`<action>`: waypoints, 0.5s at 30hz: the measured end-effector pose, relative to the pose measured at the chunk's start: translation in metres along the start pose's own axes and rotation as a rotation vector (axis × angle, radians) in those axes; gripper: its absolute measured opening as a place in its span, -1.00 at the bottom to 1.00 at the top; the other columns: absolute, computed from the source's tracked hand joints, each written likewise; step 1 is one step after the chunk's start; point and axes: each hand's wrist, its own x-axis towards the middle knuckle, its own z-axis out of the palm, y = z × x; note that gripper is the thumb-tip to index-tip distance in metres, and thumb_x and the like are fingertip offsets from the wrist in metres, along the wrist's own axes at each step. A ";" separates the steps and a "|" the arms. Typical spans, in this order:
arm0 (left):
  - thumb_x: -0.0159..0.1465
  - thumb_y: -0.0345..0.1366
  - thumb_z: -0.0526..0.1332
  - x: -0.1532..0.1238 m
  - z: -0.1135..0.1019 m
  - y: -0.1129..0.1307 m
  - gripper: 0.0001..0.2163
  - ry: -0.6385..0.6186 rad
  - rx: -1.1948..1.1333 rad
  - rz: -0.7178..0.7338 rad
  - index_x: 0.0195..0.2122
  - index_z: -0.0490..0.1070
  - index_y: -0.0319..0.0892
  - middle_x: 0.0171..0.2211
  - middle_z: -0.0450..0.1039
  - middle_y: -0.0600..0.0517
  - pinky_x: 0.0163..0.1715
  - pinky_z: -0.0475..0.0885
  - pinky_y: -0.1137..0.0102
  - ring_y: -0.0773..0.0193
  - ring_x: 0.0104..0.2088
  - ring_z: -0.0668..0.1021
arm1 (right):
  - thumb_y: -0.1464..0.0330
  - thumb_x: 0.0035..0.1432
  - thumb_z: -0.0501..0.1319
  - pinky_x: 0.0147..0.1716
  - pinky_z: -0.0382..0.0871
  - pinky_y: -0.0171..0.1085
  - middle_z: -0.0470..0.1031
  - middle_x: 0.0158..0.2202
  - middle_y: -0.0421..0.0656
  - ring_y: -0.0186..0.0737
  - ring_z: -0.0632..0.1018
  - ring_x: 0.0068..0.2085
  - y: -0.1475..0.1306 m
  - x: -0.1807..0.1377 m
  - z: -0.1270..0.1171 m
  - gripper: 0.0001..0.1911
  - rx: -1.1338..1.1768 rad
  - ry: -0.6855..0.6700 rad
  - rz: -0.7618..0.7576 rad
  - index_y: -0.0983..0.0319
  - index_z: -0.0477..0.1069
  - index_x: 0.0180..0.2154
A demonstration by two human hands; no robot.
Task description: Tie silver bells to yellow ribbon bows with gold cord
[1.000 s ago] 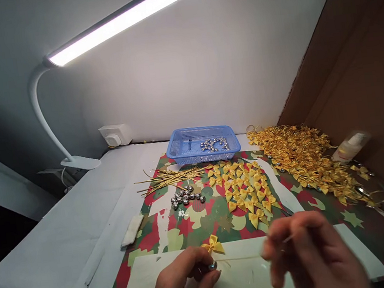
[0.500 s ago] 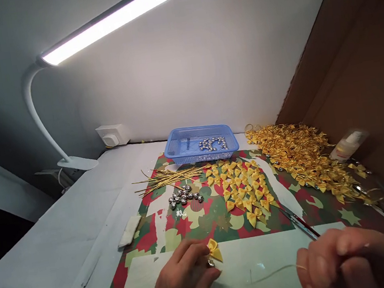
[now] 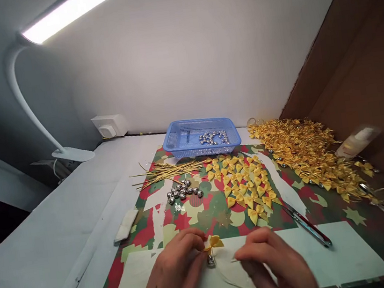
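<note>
A yellow ribbon bow (image 3: 215,242) is pinched between the thumb and fingers of my left hand (image 3: 179,263). Just under the bow hangs a silver jingle bell (image 3: 210,261). From there a pale thread (image 3: 231,283) curves down and right towards my right hand (image 3: 274,260). That hand is closed in a pinch, and a thin needle-like tip shows at its fingertips, too small to name surely. Both hands are over the white sheet (image 3: 347,246), a short gap apart.
Yellow bows (image 3: 249,188) lie in rows, beside loose bells (image 3: 182,191) and gold cords (image 3: 167,172). A blue basket (image 3: 203,152) holds more bells. Finished-looking bows with cords form a pile (image 3: 299,149). A slim metal tool (image 3: 309,225) lies right; a bottle (image 3: 356,142) stands behind.
My right hand has moved left, close to the bow. The thread now runs from near the bow and bell towards it. The bow is turned more sideways, and the camera view has shifted slightly.
</note>
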 end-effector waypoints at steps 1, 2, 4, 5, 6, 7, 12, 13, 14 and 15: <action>0.35 -0.33 0.16 0.000 -0.002 0.002 -0.87 -0.030 -0.034 -0.028 -0.34 0.44 -0.06 -0.32 0.61 0.07 -0.33 0.52 0.44 0.20 -0.33 0.65 | 0.39 0.35 0.22 -0.46 0.35 -0.42 0.41 -0.36 -0.23 -0.33 0.48 -0.41 0.009 -0.001 0.005 -0.83 -0.062 -0.035 -0.009 0.05 0.58 -0.22; 0.36 -0.31 0.16 0.000 -0.004 0.004 -0.87 -0.057 -0.079 -0.066 -0.32 0.47 -0.06 -0.36 0.62 0.10 -0.34 0.53 0.45 0.21 -0.35 0.65 | 0.42 0.36 0.19 -0.43 0.37 -0.42 0.41 -0.34 -0.22 -0.33 0.48 -0.38 0.017 -0.003 0.009 -0.80 -0.113 -0.063 -0.011 0.06 0.58 -0.21; 0.36 -0.28 0.20 0.000 -0.009 0.006 -0.88 -0.091 -0.194 -0.143 -0.27 0.53 -0.05 -0.36 0.64 0.10 -0.29 0.55 0.45 0.18 -0.31 0.66 | 0.47 0.36 0.14 -0.39 0.37 -0.43 0.40 -0.33 -0.21 -0.33 0.49 -0.36 0.027 -0.005 0.014 -0.76 -0.176 -0.100 -0.009 0.09 0.56 -0.19; 0.34 -0.26 0.23 0.000 -0.010 0.006 -0.90 -0.096 -0.263 -0.187 -0.25 0.56 -0.05 -0.33 0.65 0.09 -0.24 0.56 0.44 0.15 -0.26 0.67 | 0.48 0.36 0.13 -0.38 0.37 -0.42 0.40 -0.33 -0.21 -0.34 0.48 -0.37 0.030 -0.006 0.016 -0.76 -0.193 -0.113 -0.013 0.10 0.55 -0.19; 0.33 -0.26 0.26 0.001 -0.012 0.006 -0.90 -0.100 -0.333 -0.224 -0.22 0.59 -0.04 -0.30 0.67 0.08 -0.20 0.56 0.43 0.13 -0.21 0.68 | 0.49 0.36 0.12 -0.38 0.37 -0.42 0.39 -0.34 -0.22 -0.34 0.48 -0.38 0.031 -0.007 0.017 -0.76 -0.205 -0.125 -0.018 0.12 0.54 -0.18; 0.31 -0.25 0.29 0.001 -0.013 0.005 -0.89 -0.108 -0.407 -0.263 -0.18 0.61 -0.03 -0.26 0.68 0.08 -0.15 0.56 0.42 0.11 -0.17 0.68 | 0.49 0.36 0.12 -0.39 0.36 -0.42 0.39 -0.35 -0.22 -0.35 0.47 -0.39 0.031 -0.007 0.018 -0.76 -0.214 -0.135 -0.021 0.13 0.53 -0.18; 0.29 -0.21 0.36 0.005 -0.016 0.004 -0.89 -0.185 -0.662 -0.337 -0.19 0.67 0.02 -0.30 0.66 0.12 -0.33 0.50 0.55 0.26 -0.30 0.60 | 0.48 0.35 0.14 -0.42 0.33 -0.39 0.40 -0.37 -0.22 -0.33 0.48 -0.39 0.026 -0.008 0.019 -0.79 -0.244 -0.148 -0.024 0.14 0.53 -0.17; 0.29 -0.19 0.36 0.006 -0.016 0.005 -0.88 -0.195 -0.682 -0.341 -0.19 0.68 0.02 -0.30 0.64 0.12 -0.38 0.47 0.57 0.28 -0.33 0.56 | 0.48 0.35 0.14 -0.42 0.33 -0.38 0.40 -0.37 -0.22 -0.32 0.48 -0.40 0.025 -0.008 0.019 -0.79 -0.252 -0.142 -0.028 0.14 0.54 -0.17; 0.30 -0.17 0.36 0.006 -0.016 0.006 -0.88 -0.206 -0.697 -0.346 -0.19 0.68 0.02 -0.29 0.62 0.12 -0.42 0.45 0.57 0.29 -0.35 0.53 | 0.48 0.34 0.15 -0.42 0.33 -0.38 0.41 -0.38 -0.21 -0.32 0.48 -0.40 0.025 -0.008 0.020 -0.79 -0.263 -0.140 -0.033 0.14 0.54 -0.17; 0.30 -0.15 0.35 0.007 -0.017 0.007 -0.87 -0.214 -0.707 -0.355 -0.19 0.68 0.01 -0.28 0.60 0.11 -0.43 0.45 0.56 0.29 -0.36 0.51 | 0.49 0.34 0.15 -0.42 0.34 -0.37 0.41 -0.38 -0.21 -0.32 0.48 -0.40 0.024 -0.008 0.020 -0.79 -0.271 -0.140 -0.038 0.15 0.54 -0.18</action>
